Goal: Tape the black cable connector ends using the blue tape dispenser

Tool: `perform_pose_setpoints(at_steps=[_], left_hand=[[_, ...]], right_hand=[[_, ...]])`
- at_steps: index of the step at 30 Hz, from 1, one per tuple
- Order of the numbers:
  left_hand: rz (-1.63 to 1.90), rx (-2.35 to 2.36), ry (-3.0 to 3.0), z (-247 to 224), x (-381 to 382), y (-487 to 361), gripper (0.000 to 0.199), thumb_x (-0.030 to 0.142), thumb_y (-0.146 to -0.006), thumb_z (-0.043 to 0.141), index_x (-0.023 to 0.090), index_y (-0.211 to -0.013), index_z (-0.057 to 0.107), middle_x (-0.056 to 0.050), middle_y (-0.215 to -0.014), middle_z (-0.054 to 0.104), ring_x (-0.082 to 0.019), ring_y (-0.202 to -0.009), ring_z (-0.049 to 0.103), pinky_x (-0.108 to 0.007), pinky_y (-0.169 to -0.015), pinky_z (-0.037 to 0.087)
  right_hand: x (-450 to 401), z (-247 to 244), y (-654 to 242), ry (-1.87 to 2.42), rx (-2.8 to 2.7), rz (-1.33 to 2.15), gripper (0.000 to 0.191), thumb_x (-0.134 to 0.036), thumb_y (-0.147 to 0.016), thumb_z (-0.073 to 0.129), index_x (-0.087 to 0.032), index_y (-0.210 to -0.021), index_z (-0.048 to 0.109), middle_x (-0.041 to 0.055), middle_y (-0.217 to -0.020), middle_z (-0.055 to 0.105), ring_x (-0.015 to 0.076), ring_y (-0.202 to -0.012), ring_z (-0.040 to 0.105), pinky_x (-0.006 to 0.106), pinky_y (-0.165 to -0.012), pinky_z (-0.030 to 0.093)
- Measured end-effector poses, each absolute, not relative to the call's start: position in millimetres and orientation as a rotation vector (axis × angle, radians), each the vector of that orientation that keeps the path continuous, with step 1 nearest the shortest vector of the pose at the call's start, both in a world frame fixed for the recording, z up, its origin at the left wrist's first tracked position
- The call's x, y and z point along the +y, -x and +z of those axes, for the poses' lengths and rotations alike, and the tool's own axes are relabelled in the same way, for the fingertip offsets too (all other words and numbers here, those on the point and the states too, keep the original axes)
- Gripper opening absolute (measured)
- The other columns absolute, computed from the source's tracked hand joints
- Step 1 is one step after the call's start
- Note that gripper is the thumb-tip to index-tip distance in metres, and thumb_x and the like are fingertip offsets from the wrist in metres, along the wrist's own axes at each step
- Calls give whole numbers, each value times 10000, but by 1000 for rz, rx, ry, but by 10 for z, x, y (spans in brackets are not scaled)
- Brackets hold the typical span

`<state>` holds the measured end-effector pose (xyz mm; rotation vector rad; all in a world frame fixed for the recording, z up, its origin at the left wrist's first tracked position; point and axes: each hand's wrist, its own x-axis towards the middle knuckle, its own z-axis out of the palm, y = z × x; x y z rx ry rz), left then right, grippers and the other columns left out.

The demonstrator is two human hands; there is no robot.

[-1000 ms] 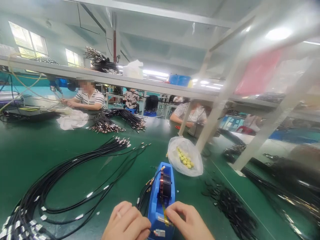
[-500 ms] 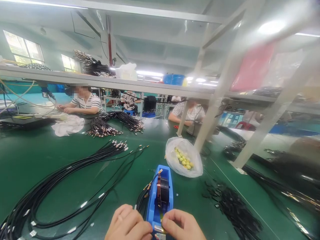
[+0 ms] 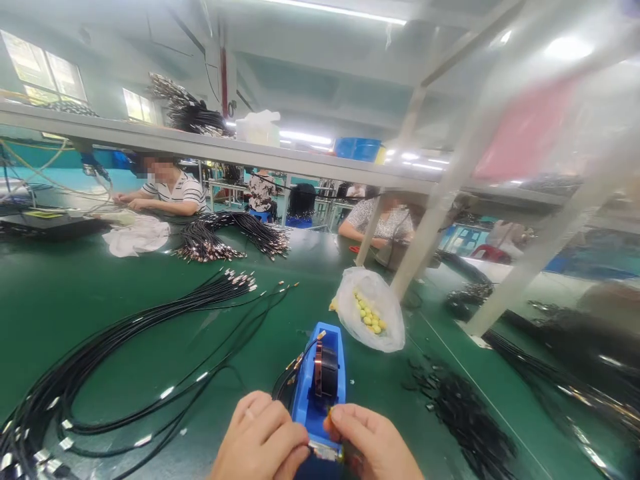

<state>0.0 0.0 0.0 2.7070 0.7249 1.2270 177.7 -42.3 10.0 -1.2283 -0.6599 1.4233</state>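
Pinching tape at the blue dispenser [image 3: 320,393] with both my left hand [image 3: 263,440] and right hand [image 3: 373,443] closed, I'd next tear it cleanly.

Blue tape dispenser [image 3: 320,393], upright, btwn cables

Your left hand [image 3: 260,440] and your right hand [image 3: 373,443] are both bare: no gloves, no rings or finger cots that show. Only fingers and knuckles come into view at the bottom edge; your wrists and any sleeves lie out of sight.
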Motion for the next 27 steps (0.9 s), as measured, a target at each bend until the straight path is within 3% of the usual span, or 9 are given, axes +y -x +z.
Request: perform_pose_setpoints(at_steps=[12,27], left_hand=[[1156,713,-2670,15,17,-117,189,118,-952,382,218,-892,530,0,-731,515,-186,-711,438,-353,-793,315],[1198,762,-2611,-7,-21,-151,207,132,-951,373,226,-872,540,2,-717,503,-185,-694,444,-356,-778,326]], right_hand=[[-402,-34,-1797,1135,-592,1443,425,-454,-482,896,-119,-648,694,21,-601,627,101,-549,491,213,-558,348],[-439,-50,-1769,1098,-584,1407,405,-410,-479,911,-129,-692,712,39,-622,681,120,-573,562,235,-601,420]])
